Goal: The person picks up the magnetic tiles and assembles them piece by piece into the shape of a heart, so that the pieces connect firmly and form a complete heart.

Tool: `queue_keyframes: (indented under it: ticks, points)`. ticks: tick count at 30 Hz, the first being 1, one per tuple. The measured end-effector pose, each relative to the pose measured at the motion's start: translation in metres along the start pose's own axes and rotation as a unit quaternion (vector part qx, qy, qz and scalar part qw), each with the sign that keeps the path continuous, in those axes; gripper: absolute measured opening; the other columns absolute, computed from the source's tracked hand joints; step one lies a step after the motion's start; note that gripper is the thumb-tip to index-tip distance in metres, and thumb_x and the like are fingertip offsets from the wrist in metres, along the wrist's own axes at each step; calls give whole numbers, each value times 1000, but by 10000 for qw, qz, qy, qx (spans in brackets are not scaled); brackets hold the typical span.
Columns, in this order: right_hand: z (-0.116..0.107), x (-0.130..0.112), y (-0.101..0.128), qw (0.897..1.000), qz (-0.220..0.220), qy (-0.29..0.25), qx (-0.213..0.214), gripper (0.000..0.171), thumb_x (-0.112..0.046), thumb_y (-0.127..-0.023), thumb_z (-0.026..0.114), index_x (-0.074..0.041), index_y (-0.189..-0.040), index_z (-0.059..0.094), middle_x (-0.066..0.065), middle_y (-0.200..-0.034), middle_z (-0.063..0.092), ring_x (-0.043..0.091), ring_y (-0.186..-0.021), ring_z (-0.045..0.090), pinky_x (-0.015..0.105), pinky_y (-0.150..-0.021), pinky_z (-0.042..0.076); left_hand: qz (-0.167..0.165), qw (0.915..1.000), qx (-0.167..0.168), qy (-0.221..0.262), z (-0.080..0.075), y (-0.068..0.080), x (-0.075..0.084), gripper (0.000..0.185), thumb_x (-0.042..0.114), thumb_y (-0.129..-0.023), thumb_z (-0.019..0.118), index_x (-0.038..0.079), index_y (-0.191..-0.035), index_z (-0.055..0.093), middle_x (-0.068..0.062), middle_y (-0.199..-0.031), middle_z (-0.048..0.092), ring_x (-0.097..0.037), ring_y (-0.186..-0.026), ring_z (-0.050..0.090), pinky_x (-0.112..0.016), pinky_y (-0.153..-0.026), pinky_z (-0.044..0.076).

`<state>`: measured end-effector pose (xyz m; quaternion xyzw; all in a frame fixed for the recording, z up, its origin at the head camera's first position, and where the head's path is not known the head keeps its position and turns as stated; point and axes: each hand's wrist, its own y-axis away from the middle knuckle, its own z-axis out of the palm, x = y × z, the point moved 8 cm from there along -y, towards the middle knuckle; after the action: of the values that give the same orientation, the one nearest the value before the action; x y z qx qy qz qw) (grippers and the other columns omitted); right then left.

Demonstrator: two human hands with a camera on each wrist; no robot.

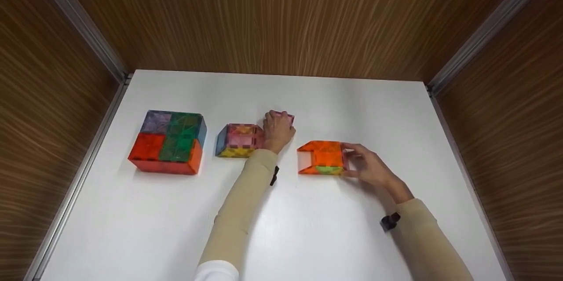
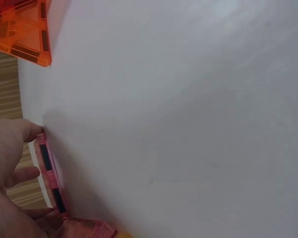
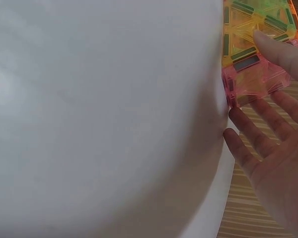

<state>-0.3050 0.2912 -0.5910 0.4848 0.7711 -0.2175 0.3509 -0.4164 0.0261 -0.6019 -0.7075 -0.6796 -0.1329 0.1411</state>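
Note:
My left hand (image 1: 279,130) pinches a pink magnetic tile (image 1: 290,118) by its edges; in the left wrist view the pink tile (image 2: 50,173) stands on edge. Just left of that hand sits a small block of magnetic tiles (image 1: 241,140), pink on top with yellow and blue sides. My right hand (image 1: 371,166) grips the right end of an orange magnetic-tile block (image 1: 327,153), its left end showing two points. In the right wrist view the thumb lies on a yellow and green side (image 3: 243,34), fingers beyond the pink end (image 3: 251,82).
A larger box of magnetic tiles (image 1: 167,140), purple, green and red-orange, stands on the left of the white table (image 1: 299,237). Wood-grain panels (image 1: 272,17) rise at the back and both sides.

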Motion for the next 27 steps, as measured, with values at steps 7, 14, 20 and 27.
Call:
queue_keyframes:
  ticks: [7,14,20,27]
  points:
    - [-2,3,2,10000,90,-14,29,85,-15,-81,92,-13,-155,50,13,-156,56,37,-134,63,60,-116,47,358,9976,-482,337,-8,16,16,56,35,-89,79,2,-132,63,-24,-126,63,-39,-123,55,-51,-109,50]
    - [1,3,4,9999,120,-69,-44,85,-18,-81,92,-11,-155,51,15,-157,56,38,-133,63,61,-116,47,627,9877,-757,1217,-17,41,23,68,31,-86,82,8,-145,57,-20,-138,60,-36,-127,53,-46,-110,49]
    - [1,2,0,9999,117,11,-24,85,-17,-81,92,-12,-155,50,14,-157,56,37,-132,64,60,-116,47,1177,9668,-1174,1939,-27,62,23,81,27,-85,86,9,-154,48,-19,-144,52,-35,-135,49,-48,-119,46]
    - [0,1,-1,9999,126,-18,-26,85,-16,-81,92,-14,-155,50,14,-157,55,38,-134,63,61,-118,45,2039,9447,-1705,1920,-25,90,23,91,23,-82,86,13,-160,40,-14,-145,46,-32,-133,49,-49,-113,52]
